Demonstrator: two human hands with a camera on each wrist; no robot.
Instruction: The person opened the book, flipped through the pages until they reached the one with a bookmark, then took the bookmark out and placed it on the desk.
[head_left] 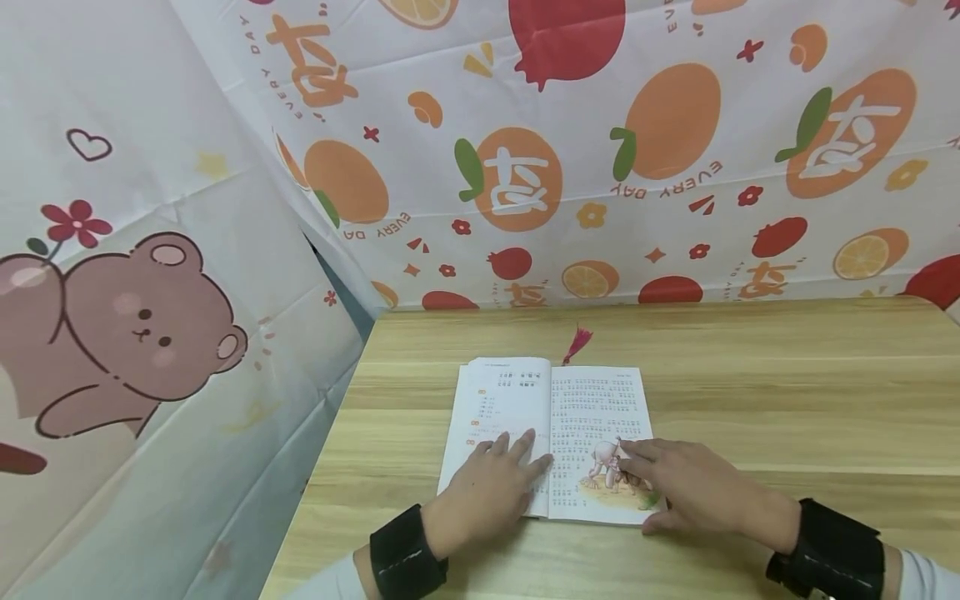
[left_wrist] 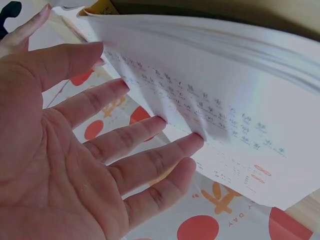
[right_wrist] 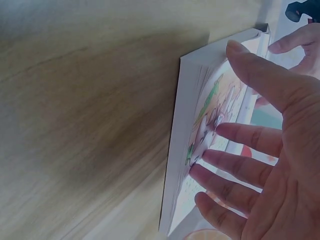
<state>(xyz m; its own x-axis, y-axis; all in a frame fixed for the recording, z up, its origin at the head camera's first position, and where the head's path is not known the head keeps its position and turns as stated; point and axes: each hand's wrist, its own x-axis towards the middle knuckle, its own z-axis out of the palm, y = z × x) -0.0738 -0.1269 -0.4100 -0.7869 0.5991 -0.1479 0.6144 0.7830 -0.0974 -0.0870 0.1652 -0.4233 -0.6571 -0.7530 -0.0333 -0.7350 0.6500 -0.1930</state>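
Book (head_left: 570,417) open, lower centre of head frame, on table (head_left: 787,400). Left hand (head_left: 487,496) at lower centre, over the lower part of the left page; fingers spread, fairly straight, not clamped on anything. Left wrist view: book fills upper right, fingertips touch print, palm at lower left faces it. Right hand (head_left: 697,487) at lower right, across the book's right edge; fingers extended over the drawing (head_left: 603,483) on the right page, thumb apart from them by the lower right corner, no pinch on the page. Right wrist view: book right of centre, fingertips at the drawing, thumb near the book's edge at upper right; thumb contact unclear. Red tassel (head_left: 577,345) pokes out above the book's top edge. Fruit-print cloth (head_left: 585,179) across top of head frame.
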